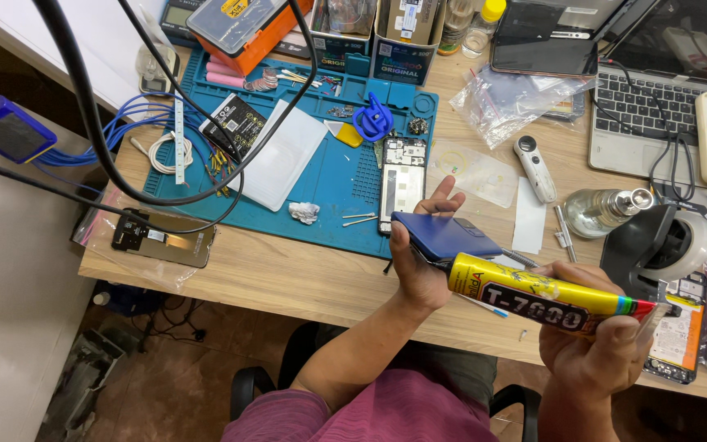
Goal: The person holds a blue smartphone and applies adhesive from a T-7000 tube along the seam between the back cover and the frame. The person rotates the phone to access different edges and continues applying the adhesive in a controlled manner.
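Glossy yellow glue tube (546, 299); matt blue phone cover (445, 236); wood-grain desk (288, 274); rubbery teal mat (333, 176).

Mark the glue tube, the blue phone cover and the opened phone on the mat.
glue tube (546, 299), head view, middle of the yellow body.
blue phone cover (448, 235), head view, flat outer face.
opened phone (403, 184), head view, exposed inside.

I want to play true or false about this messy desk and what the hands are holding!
1. The left hand holds a dark blue phone. True.
2. The right hand holds a red hammer. False: it holds a yellow glue tube.
3. An opened phone lies on the blue mat. True.
4. The laptop sits on the floor. False: it sits on the wooden desk.
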